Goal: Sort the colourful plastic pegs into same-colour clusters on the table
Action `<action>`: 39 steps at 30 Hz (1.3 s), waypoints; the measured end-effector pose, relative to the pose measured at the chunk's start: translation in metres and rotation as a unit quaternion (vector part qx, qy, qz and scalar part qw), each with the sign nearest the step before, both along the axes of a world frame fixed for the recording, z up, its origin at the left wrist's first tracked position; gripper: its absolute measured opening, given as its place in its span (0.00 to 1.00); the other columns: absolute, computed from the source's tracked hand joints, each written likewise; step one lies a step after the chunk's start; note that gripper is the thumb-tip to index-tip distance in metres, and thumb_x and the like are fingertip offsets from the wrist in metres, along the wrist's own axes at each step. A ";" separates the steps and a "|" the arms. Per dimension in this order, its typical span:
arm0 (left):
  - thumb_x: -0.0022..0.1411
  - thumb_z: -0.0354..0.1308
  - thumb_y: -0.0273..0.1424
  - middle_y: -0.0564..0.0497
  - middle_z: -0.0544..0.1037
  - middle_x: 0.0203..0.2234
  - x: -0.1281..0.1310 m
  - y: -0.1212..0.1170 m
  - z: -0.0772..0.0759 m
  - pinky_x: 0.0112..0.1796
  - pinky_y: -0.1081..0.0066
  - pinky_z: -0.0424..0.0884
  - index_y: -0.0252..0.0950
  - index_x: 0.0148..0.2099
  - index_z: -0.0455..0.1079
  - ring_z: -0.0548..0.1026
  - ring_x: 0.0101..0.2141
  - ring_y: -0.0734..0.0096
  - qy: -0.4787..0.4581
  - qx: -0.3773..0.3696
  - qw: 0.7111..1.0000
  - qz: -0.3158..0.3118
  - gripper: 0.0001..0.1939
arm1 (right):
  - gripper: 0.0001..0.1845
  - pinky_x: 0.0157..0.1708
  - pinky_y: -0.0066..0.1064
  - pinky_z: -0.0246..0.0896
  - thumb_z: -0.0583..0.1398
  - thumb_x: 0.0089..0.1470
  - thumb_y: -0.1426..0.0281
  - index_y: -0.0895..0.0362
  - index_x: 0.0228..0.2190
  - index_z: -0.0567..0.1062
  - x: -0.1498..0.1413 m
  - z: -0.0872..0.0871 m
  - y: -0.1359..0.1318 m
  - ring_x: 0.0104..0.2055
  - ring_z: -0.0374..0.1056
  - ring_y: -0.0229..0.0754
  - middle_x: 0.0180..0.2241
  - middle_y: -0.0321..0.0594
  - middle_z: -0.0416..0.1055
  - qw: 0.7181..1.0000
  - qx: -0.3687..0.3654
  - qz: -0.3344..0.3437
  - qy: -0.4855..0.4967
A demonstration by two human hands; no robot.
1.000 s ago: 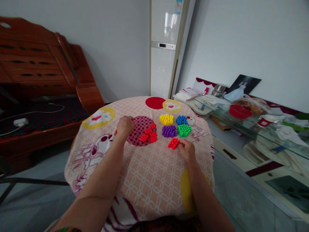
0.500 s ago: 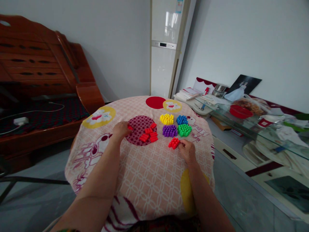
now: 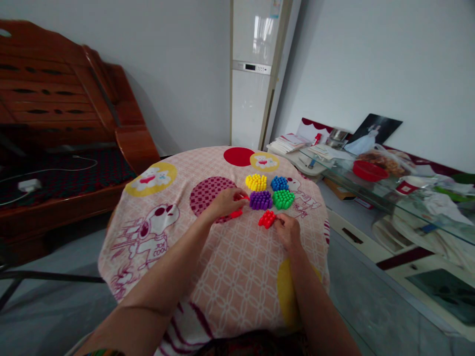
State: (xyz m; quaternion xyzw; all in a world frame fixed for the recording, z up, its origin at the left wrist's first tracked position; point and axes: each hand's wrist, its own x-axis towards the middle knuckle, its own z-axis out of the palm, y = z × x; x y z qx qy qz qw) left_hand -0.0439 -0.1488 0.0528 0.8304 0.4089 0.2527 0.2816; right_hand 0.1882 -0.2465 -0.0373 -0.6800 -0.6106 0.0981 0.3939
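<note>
My left hand (image 3: 229, 200) is pinched on a small red plastic stick (image 3: 245, 197), held just left of the purple bundle (image 3: 261, 201). Beneath that hand lie loose red sticks (image 3: 236, 213), mostly covered by it. Closed fingers of my right hand (image 3: 288, 230) touch the right side of a small red bundle (image 3: 266, 219) of upright sticks. Behind it, more upright sticks stand grouped by colour: a yellow bundle (image 3: 256, 183), a blue bundle (image 3: 279, 183) and a green bundle (image 3: 284, 199).
A patterned cloth covers the round table (image 3: 237, 267). On the right runs a glass-topped cabinet (image 3: 371, 193) bearing papers, a red bowl (image 3: 370, 170) and bags. A wooden bench (image 3: 55, 109) is at left, and a tall white appliance (image 3: 250, 104) stands behind the table.
My left hand has moved right with the red stick, from the left edge of the dark circle to beside the purple bundle, now covering most loose red sticks. My right hand stays put.
</note>
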 end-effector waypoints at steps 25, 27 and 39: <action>0.61 0.51 0.33 0.48 0.81 0.33 0.047 -0.018 -0.036 0.34 0.75 0.68 0.34 0.41 0.78 0.76 0.32 0.70 0.058 -0.005 0.997 -0.043 0.15 | 0.12 0.27 0.27 0.51 0.53 0.48 0.69 0.55 0.25 0.77 -0.001 0.006 0.000 0.24 0.61 0.37 0.21 0.36 0.71 0.999 -0.007 -0.025 -0.020; 0.61 0.51 0.32 0.48 0.81 0.32 0.048 -0.017 -0.037 0.34 0.75 0.68 0.33 0.41 0.78 0.75 0.31 0.71 0.051 -0.005 0.998 -0.047 0.15 | 0.12 0.27 0.27 0.51 0.53 0.48 0.69 0.54 0.24 0.77 -0.001 0.006 0.001 0.24 0.61 0.37 0.21 0.35 0.71 0.999 -0.006 -0.025 -0.019; 0.60 0.50 0.30 0.52 0.80 0.26 0.037 -0.016 -0.024 0.29 0.76 0.69 0.34 0.42 0.76 0.75 0.25 0.74 -0.005 -0.025 1.000 -0.012 0.14 | 0.12 0.27 0.28 0.53 0.53 0.49 0.69 0.54 0.25 0.77 -0.001 0.004 0.001 0.24 0.62 0.38 0.22 0.35 0.72 1.000 0.001 -0.026 -0.007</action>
